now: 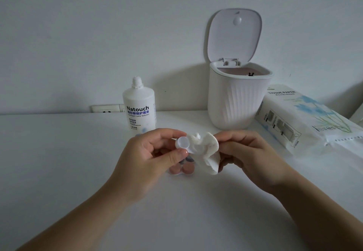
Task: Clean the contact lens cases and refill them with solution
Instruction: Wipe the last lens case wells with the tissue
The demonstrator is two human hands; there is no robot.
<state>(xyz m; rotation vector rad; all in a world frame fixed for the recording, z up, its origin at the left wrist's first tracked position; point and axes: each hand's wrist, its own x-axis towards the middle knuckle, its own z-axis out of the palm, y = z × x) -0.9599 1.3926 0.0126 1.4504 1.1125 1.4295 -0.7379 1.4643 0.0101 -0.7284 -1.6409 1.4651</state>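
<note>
A wall socket (107, 108) is showing on the wall just past the table's far edge, toward the left. To its right, the bottle of contact lens solution (139, 107) is standing upright on the white table (59, 162), near the far edge, its white cap on and its "Natouch" label facing the camera.

In front of the bottle, raised above the middle of the table, the left hand (151, 156) is pinching a clear contact lens case (183, 143) between thumb and curled fingers, the round open well of the case turning toward the camera. Beneath that hand, partly hidden by it, more lens cases (181, 169) are lying on the table; two pinkish round ones are showing, with a darker one behind them.

Touching the held case on its right, a crumpled white tissue (206, 150) is hanging from the right hand (249, 152), whose fingers are curling round it and gripping its right side.

Behind the hands and to the right, a small white ribbed bin (235, 101) is sitting at the far edge against the wall, its hinged lid (234, 34) standing open and upright. Just beside the bin, at the far right corner, a soft pack of tissue paper (306, 119) is lying with its printed face up.
</note>
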